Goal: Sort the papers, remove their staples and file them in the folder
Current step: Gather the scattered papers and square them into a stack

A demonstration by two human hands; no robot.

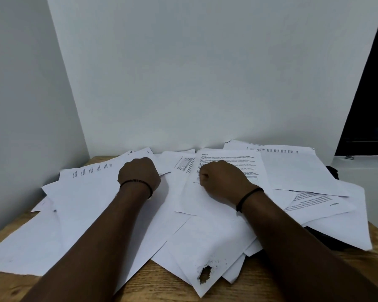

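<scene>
Several white printed papers (92, 203) lie scattered in overlapping layers across the wooden table (157, 284). My left hand (139, 174) rests as a closed fist on the left sheets, holding nothing that I can see. My right hand (224, 182) is also curled into a fist and rests on a page of printed text (229, 159) at the centre. One sheet near the front has a torn, burnt-looking hole (204, 273). A dark object (323, 238), perhaps the folder, shows under the papers at the right. No staples are visible.
A white wall stands right behind the table and at the left. A white ledge (362, 171) adjoins the table at the right, below a dark opening. Bare wood shows along the table's front edge.
</scene>
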